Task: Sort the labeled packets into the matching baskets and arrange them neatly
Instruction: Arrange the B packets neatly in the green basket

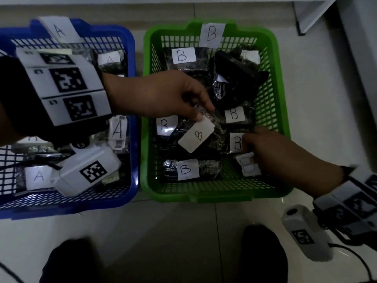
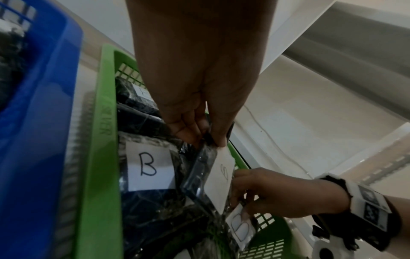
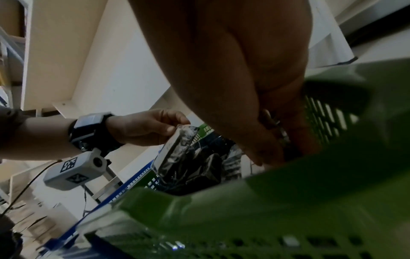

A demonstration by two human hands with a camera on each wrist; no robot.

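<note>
The green basket (image 1: 220, 198), tagged B, holds several dark packets with white B labels. My left hand (image 1: 202, 114) reaches across from the left and pinches the top edge of one B packet (image 1: 196, 136), which hangs tilted over the basket's middle. In the left wrist view the same packet (image 2: 219, 178) dangles from thumb and fingers. My right hand (image 1: 250, 154) is low in the basket's right front corner, fingers curled on another B packet (image 1: 247, 165), whose label is partly hidden. The blue basket (image 1: 61, 207), tagged A, holds A packets.
The two baskets stand side by side on a pale tiled floor. My dark shoes (image 1: 265, 254) are just in front of them. A white shelf unit (image 1: 310, 15) rises at the back right. A cable (image 1: 357, 260) trails from the right wrist camera.
</note>
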